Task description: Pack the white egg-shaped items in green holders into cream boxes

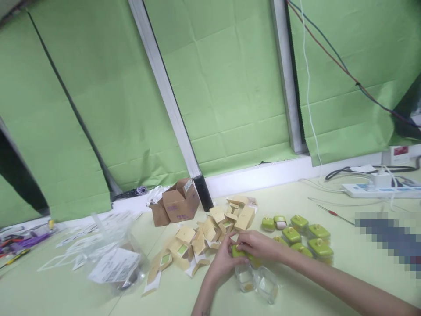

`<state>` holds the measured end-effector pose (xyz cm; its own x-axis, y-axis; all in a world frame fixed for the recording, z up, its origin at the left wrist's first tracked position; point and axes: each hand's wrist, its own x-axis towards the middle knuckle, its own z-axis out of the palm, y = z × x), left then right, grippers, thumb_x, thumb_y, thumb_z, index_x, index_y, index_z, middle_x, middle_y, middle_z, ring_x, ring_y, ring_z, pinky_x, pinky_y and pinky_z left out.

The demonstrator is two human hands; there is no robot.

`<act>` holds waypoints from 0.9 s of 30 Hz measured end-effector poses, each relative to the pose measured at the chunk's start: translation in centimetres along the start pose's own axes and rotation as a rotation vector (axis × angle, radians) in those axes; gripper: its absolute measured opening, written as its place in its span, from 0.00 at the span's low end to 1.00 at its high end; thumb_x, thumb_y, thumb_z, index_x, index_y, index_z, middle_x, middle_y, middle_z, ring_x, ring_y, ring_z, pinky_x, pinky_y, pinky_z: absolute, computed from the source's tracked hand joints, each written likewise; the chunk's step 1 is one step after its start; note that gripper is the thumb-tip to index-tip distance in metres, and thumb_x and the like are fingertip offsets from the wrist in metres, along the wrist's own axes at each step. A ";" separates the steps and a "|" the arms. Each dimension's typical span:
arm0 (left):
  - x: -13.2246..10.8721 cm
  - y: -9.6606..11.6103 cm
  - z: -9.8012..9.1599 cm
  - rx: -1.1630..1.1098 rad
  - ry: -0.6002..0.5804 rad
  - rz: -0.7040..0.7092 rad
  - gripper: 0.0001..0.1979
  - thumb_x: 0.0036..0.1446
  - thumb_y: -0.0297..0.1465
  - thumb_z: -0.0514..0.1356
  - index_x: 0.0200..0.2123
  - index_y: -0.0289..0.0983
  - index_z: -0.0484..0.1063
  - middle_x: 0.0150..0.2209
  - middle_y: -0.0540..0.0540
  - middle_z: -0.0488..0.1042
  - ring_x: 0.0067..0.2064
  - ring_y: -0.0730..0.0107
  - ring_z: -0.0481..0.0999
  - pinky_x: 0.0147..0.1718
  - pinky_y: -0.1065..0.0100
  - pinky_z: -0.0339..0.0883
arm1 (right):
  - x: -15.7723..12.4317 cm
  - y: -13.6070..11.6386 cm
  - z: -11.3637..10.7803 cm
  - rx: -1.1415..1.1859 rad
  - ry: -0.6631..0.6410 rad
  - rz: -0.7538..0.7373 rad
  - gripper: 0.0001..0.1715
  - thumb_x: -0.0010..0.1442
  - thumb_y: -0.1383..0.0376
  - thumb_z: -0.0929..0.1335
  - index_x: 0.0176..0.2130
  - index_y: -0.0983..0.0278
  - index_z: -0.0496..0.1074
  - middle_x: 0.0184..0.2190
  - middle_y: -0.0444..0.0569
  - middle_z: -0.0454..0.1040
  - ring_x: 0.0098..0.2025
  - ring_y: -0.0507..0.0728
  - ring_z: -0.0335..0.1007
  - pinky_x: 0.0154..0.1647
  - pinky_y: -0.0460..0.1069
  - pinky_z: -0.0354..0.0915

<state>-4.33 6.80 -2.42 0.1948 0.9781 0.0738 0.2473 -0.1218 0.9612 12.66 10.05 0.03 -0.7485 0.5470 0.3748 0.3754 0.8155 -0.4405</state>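
My left hand and right hand curl closed around a green lid, held between them; two clear containers sit on the worktop just nearer me.

Can read no text: only blurred purple marks on the cardboard box and faint print on the white label.

Two clear containers, one power strip
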 end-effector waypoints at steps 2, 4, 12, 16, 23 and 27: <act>0.1 -0.2 0.2 -0.005 0.005 0.007 0.43 0.35 0.24 0.69 0.55 0.39 0.55 0.40 0.47 0.67 0.40 0.65 0.69 0.38 0.67 0.62 | -0.3 0.2 0.4 0.003 0.062 0.037 0.09 0.63 0.63 0.64 0.40 0.67 0.70 0.38 0.46 0.74 0.37 0.53 0.72 0.37 0.52 0.69; 0.3 -0.4 0.3 -0.007 0.011 0.009 0.44 0.36 0.24 0.68 0.56 0.39 0.53 0.39 0.48 0.66 0.38 0.68 0.69 0.36 0.68 0.63 | -0.7 0.4 0.9 0.013 0.118 0.071 0.09 0.63 0.63 0.64 0.41 0.67 0.70 0.38 0.47 0.74 0.37 0.53 0.72 0.38 0.53 0.69; -0.1 0.1 -1.0 0.061 0.009 0.012 0.36 0.37 0.29 0.69 0.52 0.39 0.61 0.45 0.43 0.70 0.49 0.57 0.68 0.50 0.60 0.60 | -0.3 1.6 0.2 0.110 0.295 0.197 0.12 0.63 0.62 0.64 0.45 0.66 0.68 0.41 0.48 0.72 0.37 0.54 0.72 0.37 0.53 0.69; 0.8 0.8 -0.8 0.149 0.057 0.056 0.39 0.33 0.32 0.71 0.52 0.40 0.64 0.54 0.41 0.65 0.59 0.46 0.57 0.58 0.53 0.47 | 0.1 1.3 -0.5 0.147 0.295 0.197 0.12 0.63 0.62 0.64 0.44 0.66 0.69 0.41 0.48 0.73 0.37 0.54 0.72 0.38 0.53 0.69; 2.4 2.4 1.1 0.155 0.011 0.124 0.49 0.40 0.30 0.67 0.62 0.42 0.44 0.60 0.40 0.58 0.58 0.56 0.61 0.54 0.61 0.57 | 0.4 0.3 -1.1 0.165 0.421 0.276 0.12 0.63 0.62 0.64 0.44 0.66 0.69 0.40 0.48 0.73 0.37 0.53 0.72 0.37 0.52 0.70; 1.8 4.1 0.0 0.266 0.036 0.121 0.38 0.36 0.33 0.69 0.53 0.38 0.63 0.51 0.41 0.69 0.51 0.53 0.67 0.51 0.58 0.59 | 1.1 1.3 -2.6 0.130 0.469 0.360 0.15 0.63 0.62 0.64 0.48 0.65 0.67 0.45 0.50 0.71 0.41 0.56 0.71 0.41 0.55 0.69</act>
<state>-2.94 8.08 1.66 0.2052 0.9586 0.1974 0.4654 -0.2730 0.8419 13.73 12.22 1.97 -0.2547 0.8334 0.4905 0.4681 0.5501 -0.6916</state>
